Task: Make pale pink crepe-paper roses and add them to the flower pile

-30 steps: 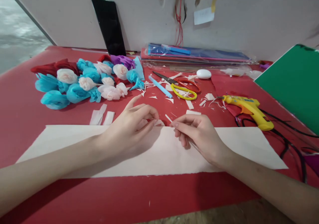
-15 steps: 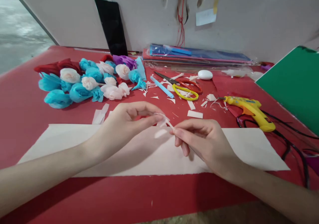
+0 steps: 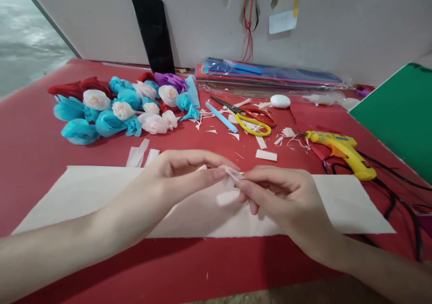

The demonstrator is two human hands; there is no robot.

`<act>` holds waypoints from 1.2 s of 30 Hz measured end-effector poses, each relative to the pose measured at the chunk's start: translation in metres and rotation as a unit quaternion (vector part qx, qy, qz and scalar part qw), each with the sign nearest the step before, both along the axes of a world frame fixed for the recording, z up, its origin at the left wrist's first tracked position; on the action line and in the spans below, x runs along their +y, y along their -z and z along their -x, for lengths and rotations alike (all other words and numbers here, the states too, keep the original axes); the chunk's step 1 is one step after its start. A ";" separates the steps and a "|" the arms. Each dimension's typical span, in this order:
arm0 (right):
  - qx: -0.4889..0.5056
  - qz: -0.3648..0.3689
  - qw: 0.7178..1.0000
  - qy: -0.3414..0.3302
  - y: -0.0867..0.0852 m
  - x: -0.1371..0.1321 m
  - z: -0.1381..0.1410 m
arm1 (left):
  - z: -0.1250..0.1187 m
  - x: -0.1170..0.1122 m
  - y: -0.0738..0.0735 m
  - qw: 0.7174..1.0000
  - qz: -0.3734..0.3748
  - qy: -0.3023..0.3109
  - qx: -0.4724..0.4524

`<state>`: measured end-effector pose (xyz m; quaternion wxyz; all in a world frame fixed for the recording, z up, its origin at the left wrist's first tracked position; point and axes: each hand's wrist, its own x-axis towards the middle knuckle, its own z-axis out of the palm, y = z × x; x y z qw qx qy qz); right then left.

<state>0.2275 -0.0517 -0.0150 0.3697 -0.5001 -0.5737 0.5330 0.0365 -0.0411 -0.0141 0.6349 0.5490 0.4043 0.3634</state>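
Note:
My left hand and my right hand meet above a long cream paper sheet on the red table. Both pinch a small pale pink paper strip between fingertips, held a little above the sheet. The left thumb and forefinger close on its left end. The right fingers close on its right end. A loose end of the strip hangs below the fingers.
A pile of blue, white, red and purple paper flowers lies at the back left. Scissors, a blue pen, a yellow glue gun with black cord, paper scraps, stacked paper packs, a black phone and a green sheet lie around.
Both hands lifted the small strip off the sheet and came closer together. Fingertips now nearly touch around the strip.

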 end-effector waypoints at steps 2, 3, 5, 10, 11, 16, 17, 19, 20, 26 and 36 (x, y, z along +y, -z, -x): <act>-0.003 -0.009 1.000 0.001 0.001 0.000 0.000 | 0.000 0.001 -0.001 1.000 0.000 0.006 0.008; -0.006 -0.014 1.000 0.004 0.001 0.000 0.000 | 0.000 0.001 -0.002 1.000 -0.004 0.003 0.014; -0.012 -0.021 1.000 0.006 0.001 -0.001 0.000 | 0.000 0.002 -0.002 0.999 -0.015 -0.006 0.028; -0.015 -0.038 0.999 -0.008 0.001 -0.003 -0.001 | -0.002 0.004 -0.001 0.996 -0.041 -0.025 0.080; -0.017 -0.047 0.999 -0.010 0.002 -0.003 -0.002 | -0.002 0.004 0.000 0.995 -0.042 -0.030 0.090; -0.035 -0.135 0.990 -0.021 0.005 -0.004 -0.002 | -0.003 0.005 -0.002 0.990 -0.051 -0.044 0.122; -0.041 -0.151 0.987 -0.020 0.006 -0.003 -0.001 | -0.004 0.005 -0.003 0.989 -0.060 -0.045 0.130; -0.054 -0.176 0.983 -0.020 0.007 -0.003 -0.001 | -0.005 0.004 -0.006 0.984 -0.079 -0.049 0.151; -0.060 -0.186 0.980 -0.020 0.007 -0.003 -0.001 | -0.006 0.003 -0.007 0.982 -0.087 -0.050 0.160; -0.093 -0.232 0.968 -0.023 0.005 -0.004 -0.001 | -0.008 0.003 -0.007 0.975 -0.120 -0.056 0.177; -0.122 -0.236 0.963 -0.035 0.005 -0.006 -0.004 | -0.005 0.001 -0.005 0.972 -0.147 -0.042 0.179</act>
